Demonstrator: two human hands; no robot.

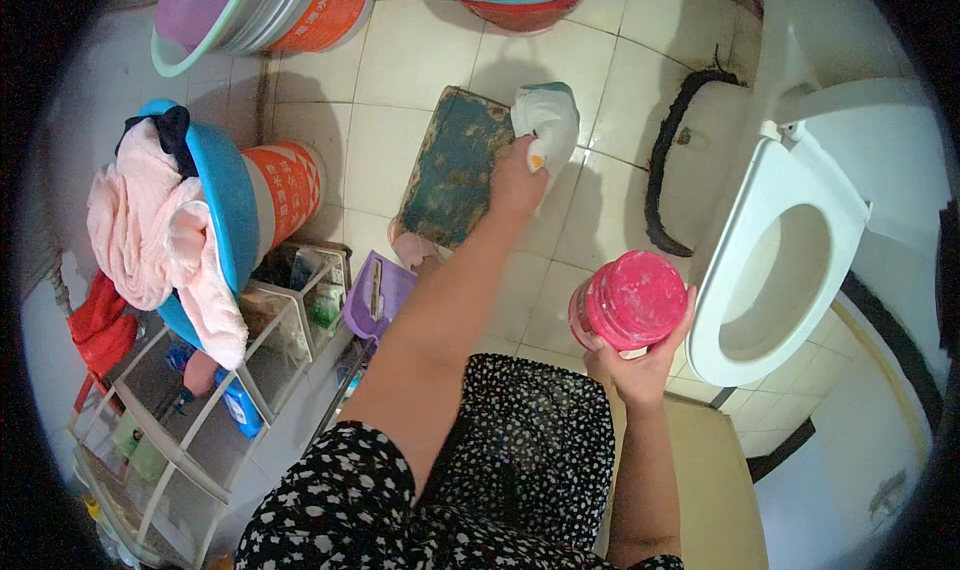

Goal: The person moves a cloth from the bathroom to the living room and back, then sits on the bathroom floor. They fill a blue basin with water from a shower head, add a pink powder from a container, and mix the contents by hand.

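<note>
My left hand [518, 180] reaches forward and is closed on the near end of a white bottle-like container [547, 110] with a greenish far edge and a small orange mark. Its exact kind cannot be made out. Right beside it is a worn, stained dark green flat board [450, 175], rectangular in shape. A round pink jar [635, 300] with a wide pink lid rests in my right hand [640, 365], its fingers wrapped round the side and underneath. Pale powdery smears show on the lid, which appears to be on the jar.
A white toilet [705, 315] with its lid raised stands at right. To the left, a blue basin [232, 200] holding pink cloth sits by an orange-and-white bucket [290, 195], above a white rack [165, 440]. A purple plastic holder [372, 305] is near my left forearm; more basins stand far off.
</note>
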